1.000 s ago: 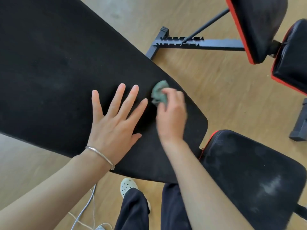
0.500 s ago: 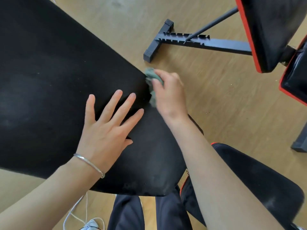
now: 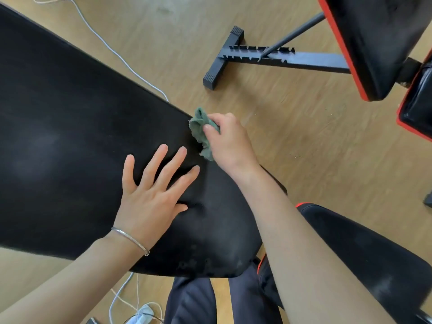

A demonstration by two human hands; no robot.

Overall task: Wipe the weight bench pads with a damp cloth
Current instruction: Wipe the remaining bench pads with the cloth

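We see a long black padded backrest of a weight bench (image 3: 70, 136) filling the left and centre of the frame, its narrow end at the lower middle. The left hand (image 3: 152, 197) lies flat on it with fingers spread wide — gripping nothing — and a thin silver bangle (image 3: 131, 239) circles its wrist. Just right of those fingertips, the right hand (image 3: 230, 143) is closed around a small crumpled grey-green cloth (image 3: 201, 132), pressing it against the pad's upper right edge at mid-frame. A black seat pad with red trim (image 3: 362, 265) sits at the lower right. At the upper right stands a second black-and-red bench (image 3: 374, 43) on a black steel floor frame (image 3: 280, 58) — and a white cable (image 3: 105, 43) trails over the wooden floor (image 3: 327, 148).
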